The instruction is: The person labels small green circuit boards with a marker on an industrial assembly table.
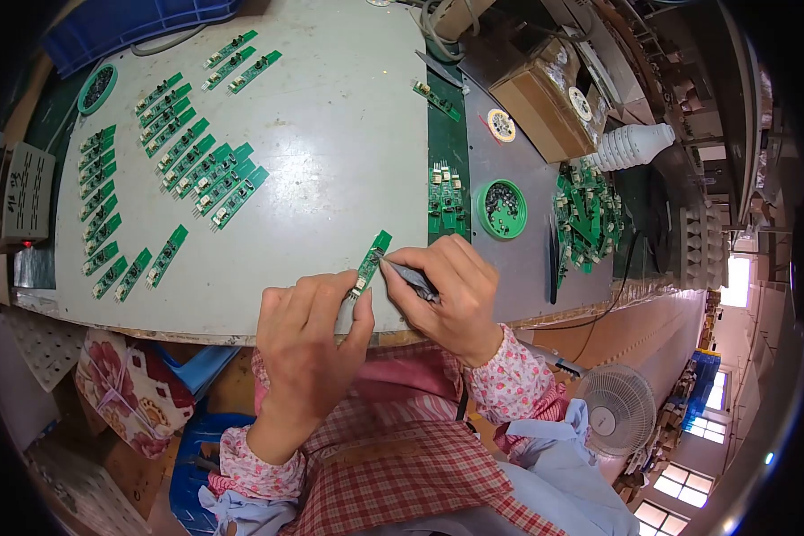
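Near the front edge of the pale work surface, my left hand (313,335) pinches the lower end of a small green circuit board (372,259) between thumb and forefinger. My right hand (451,290) is closed at the board's right side, its fingertips touching the board; a dark grey item (415,281) lies within its palm, its shape partly hidden. Rows of similar green boards (183,147) lie to the left on the surface. Right of my right hand is a green round dish (502,209) of small black parts.
A heap of green boards (590,214) lies at the right, by black tweezers (553,259). Behind stand a cardboard box (545,107) and white stacked cups (634,146). A blue bin (125,31), another small dish (97,89) and a metal box (27,195) are at the left.
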A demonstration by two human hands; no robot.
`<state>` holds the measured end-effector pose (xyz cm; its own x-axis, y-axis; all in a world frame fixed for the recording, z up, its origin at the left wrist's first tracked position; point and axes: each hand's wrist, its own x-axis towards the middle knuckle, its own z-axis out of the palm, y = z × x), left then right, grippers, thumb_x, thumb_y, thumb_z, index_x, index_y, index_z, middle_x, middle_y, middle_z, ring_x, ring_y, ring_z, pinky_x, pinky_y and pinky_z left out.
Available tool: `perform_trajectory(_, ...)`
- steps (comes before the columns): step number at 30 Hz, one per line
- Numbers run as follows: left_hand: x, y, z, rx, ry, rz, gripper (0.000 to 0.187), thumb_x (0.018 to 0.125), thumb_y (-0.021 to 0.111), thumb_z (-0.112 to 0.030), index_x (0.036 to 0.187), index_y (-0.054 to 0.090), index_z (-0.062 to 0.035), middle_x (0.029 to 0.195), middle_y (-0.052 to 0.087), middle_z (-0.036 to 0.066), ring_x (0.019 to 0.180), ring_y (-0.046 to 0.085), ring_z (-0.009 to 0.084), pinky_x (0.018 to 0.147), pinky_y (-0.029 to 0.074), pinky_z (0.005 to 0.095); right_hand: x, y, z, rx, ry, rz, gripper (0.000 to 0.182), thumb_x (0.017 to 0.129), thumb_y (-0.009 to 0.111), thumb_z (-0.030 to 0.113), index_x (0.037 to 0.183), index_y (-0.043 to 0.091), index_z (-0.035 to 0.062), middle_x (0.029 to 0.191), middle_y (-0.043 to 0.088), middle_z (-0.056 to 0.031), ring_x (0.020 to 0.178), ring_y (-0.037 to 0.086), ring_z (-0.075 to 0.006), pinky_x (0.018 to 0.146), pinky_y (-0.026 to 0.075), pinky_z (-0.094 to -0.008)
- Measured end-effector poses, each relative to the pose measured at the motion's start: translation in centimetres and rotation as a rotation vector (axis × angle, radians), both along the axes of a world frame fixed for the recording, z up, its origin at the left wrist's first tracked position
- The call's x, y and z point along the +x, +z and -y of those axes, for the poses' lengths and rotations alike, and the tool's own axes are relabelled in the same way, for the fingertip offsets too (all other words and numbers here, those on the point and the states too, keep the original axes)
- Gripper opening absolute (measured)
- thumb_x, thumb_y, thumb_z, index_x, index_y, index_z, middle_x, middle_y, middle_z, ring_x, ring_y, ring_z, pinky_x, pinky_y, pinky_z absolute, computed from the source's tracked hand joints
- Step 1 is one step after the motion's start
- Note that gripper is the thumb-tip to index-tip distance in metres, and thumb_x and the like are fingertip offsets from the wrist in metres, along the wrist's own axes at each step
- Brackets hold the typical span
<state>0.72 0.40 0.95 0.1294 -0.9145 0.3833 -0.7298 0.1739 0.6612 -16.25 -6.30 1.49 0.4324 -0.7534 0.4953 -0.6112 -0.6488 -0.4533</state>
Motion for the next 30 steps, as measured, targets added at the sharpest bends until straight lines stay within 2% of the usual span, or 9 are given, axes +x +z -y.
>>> perform_trajectory(20, -0.01, 0.14, 0.06, -0.022, 0.004, 0.008, 0.033, 0.076, 0.085, -0.001, 0.106, 0.074, -0.0085, 0.087, 0.07, 0.003, 0.069, 0.061, 0.0191, 0.069, 0.044, 0.0324, -0.14, -0.1, -0.09, 0.028, 0.0, 0.057, 0.017, 0.076, 0.085, 0.001, 0.088, 0.074, 0.0043, 0.072, 0.062, -0.0071, 0.062, 0.058, -0.0245, 0.054, 0.043, -0.0363)
perform_trajectory(23, -0.03, -0.09, -0.08, -0.003, -0.001, 0.008, 0.029, 0.08, 0.083, -0.007, 0.106, 0.072, -0.0086, 0.091, 0.069, 0.003, 0.076, 0.064, 0.0211, 0.072, 0.044, 0.0345, -0.13, -0.07, -0.07, 0.025, -0.005, 0.05, 0.017, 0.076, 0.086, 0.001, 0.088, 0.074, 0.0046, 0.072, 0.061, -0.0068, 0.062, 0.058, -0.0244, 0.054, 0.043, -0.0363)
perform_trajectory(30, -0.03, -0.1, -0.02, -0.013, 0.002, 0.001, 0.03, 0.078, 0.084, -0.005, 0.106, 0.072, -0.0082, 0.091, 0.07, 0.003, 0.076, 0.065, 0.0204, 0.071, 0.044, 0.0344, -0.06, -0.13, -0.03, 0.008, -0.001, 0.06, 0.017, 0.075, 0.086, 0.002, 0.087, 0.074, 0.0047, 0.072, 0.061, -0.0061, 0.061, 0.058, -0.0235, 0.054, 0.044, -0.0353)
